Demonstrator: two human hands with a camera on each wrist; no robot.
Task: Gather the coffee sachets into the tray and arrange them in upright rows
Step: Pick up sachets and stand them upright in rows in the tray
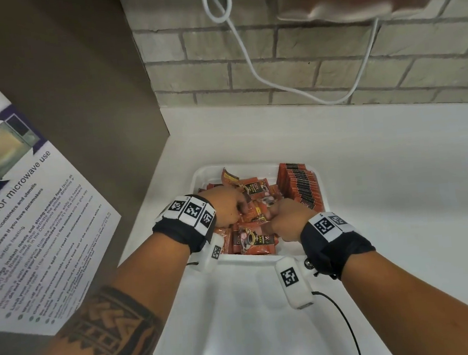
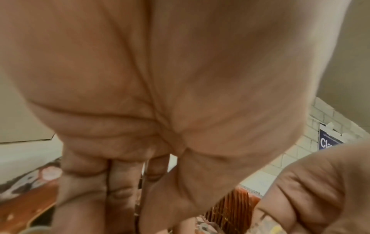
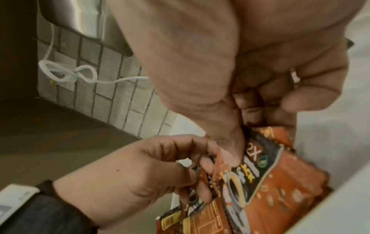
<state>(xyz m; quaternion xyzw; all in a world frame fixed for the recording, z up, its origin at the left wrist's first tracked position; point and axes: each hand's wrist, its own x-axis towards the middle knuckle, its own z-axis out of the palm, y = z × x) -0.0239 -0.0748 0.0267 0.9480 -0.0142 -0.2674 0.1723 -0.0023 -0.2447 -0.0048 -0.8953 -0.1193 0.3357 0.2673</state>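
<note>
Head view: both my hands are down in the tray [image 1: 198,178] on the counter [image 1: 370,178]. My left hand [image 1: 224,209] and right hand [image 1: 288,219] each pinch loose sachets [image 1: 257,236] from the jumbled pile. One row [image 1: 299,188] already stands upright along the tray's right side.

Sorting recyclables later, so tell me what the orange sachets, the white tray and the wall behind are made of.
Orange coffee sachets: apparently glossy printed foil or plastic film, given the sheen and serrated edges in the right wrist view.
White rectangular tray: probably smooth moulded plastic, with rounded rim and soft gloss.
Grey brick wall: matte brick or brick-look tile with recessed mortar lines.
</note>
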